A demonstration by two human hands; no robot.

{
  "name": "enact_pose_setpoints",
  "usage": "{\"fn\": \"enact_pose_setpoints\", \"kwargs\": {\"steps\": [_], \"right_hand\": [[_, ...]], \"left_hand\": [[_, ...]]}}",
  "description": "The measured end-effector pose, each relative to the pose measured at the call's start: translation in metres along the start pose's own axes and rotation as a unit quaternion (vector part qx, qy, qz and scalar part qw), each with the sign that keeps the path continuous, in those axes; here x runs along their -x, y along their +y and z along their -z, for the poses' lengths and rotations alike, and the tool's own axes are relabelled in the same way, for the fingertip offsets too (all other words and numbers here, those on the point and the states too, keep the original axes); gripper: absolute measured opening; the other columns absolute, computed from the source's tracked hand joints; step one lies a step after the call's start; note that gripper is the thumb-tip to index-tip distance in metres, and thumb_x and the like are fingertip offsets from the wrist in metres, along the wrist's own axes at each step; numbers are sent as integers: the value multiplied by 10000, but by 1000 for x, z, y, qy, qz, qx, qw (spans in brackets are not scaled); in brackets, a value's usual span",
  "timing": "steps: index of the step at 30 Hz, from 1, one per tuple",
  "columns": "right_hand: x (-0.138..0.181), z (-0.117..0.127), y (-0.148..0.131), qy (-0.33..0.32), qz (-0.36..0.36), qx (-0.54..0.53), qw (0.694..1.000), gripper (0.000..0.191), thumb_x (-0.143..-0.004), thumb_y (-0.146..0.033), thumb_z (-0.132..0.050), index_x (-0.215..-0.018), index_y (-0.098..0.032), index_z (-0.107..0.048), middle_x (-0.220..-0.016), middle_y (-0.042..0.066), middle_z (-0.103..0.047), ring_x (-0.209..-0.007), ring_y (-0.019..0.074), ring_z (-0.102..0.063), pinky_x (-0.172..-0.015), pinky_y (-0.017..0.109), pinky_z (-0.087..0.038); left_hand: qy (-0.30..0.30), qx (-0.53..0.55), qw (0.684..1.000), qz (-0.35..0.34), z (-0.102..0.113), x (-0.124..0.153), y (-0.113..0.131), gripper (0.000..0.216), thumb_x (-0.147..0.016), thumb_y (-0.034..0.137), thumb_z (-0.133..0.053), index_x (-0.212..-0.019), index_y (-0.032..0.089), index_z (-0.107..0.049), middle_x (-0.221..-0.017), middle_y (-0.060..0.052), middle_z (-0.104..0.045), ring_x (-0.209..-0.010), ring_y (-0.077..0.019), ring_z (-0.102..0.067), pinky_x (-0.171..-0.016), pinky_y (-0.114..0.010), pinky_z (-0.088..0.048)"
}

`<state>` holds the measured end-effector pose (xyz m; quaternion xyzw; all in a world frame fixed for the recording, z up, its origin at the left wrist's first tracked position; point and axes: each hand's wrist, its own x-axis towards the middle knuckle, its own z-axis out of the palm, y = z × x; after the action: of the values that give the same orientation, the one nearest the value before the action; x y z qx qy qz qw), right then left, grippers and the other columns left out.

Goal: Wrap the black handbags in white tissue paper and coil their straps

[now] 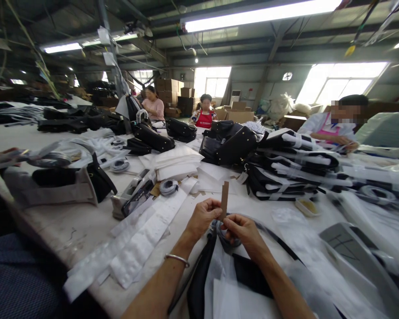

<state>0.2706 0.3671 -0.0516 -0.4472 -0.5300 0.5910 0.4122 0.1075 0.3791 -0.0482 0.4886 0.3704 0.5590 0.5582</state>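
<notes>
Between my two hands stands a narrow brown cardboard strip, upright, its top end sticking up. My left hand pinches it from the left near its lower part. My right hand has its fingers closed at the strip's bottom end. Just under my fingers is a grey wrapped ring or handle, partly hidden by my right hand. Below them, close to my body, lies a black bag with white wrapping sheet on it. A dark strap curves off to the right.
White padded strips lie to the left, beside a coil of grey tape. Black bags and stacked wrapped bags stand ahead. A small plastic tub sits to the right. Several people work around the table; one hand shows at far left.
</notes>
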Motion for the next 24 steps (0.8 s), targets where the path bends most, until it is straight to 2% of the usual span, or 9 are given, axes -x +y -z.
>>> {"fn": "enact_pose_setpoints", "kwargs": {"steps": [3, 7, 13, 17, 19, 22, 24], "right_hand": [[-1, 2, -1, 5, 0, -13, 1000, 500, -622, -606, -804, -743, -136, -685, -721, 59, -712, -490, 110, -569, -431, 208, -429], [-2, 3, -1, 21, -8, -8, 1000, 508, -599, -613, -810, -735, -139, -685, -725, 62, -711, -499, 121, -571, -422, 213, -422], [0, 7, 9, 27, -25, 56, 998, 501, -620, -625, -781, -744, -145, -708, -661, 51, -691, -507, 140, -572, -417, 216, -415], [-10, 20, 16, 62, -45, 35, 996, 512, -568, -603, -814, -773, -141, -734, -688, 78, -713, -515, 159, -586, -421, 232, -457], [-16, 27, 15, 96, -63, -9, 993, 522, -504, -561, -860, -778, -136, -733, -716, 92, -726, -516, 156, -587, -424, 232, -475], [-19, 35, 13, 187, -65, -88, 976, 556, -408, -496, -912, -775, -132, -707, -686, 67, -709, -490, 128, -567, -409, 208, -468], [-19, 39, 12, 238, -45, -100, 965, 547, -422, -498, -911, -751, -130, -676, -617, 29, -662, -458, 105, -537, -394, 190, -449]], "left_hand": [[-32, 6, 999, 20, 4, 0, 4, 300, -693, 293, -753, -920, 110, -684, -792, -60, -707, -716, -164, -652, -697, -271, -510], [-28, 10, 999, 26, 7, -1, 2, 265, -675, 236, -715, -906, 111, -679, -774, -55, -709, -715, -165, -662, -690, -270, -524], [44, 33, 998, 11, 4, -4, -13, 251, -584, 184, -641, -828, 124, -650, -722, -21, -685, -612, -145, -639, -642, -280, -543], [99, 70, 992, 37, 7, -11, -20, 298, -516, 167, -613, -807, 118, -655, -662, -10, -665, -538, -123, -602, -571, -253, -530], [117, 95, 987, 52, 10, -13, -19, 290, -504, 184, -642, -787, 119, -644, -657, -10, -657, -533, -120, -593, -552, -251, -529], [117, 120, 984, 68, 12, -11, -18, 312, -496, 233, -717, -773, 129, -616, -699, -14, -655, -576, -127, -610, -568, -261, -545], [106, 126, 983, 82, 12, -10, -19, 359, -488, 265, -764, -780, 132, -603, -724, -18, -658, -594, -129, -620, -572, -259, -547]]}}
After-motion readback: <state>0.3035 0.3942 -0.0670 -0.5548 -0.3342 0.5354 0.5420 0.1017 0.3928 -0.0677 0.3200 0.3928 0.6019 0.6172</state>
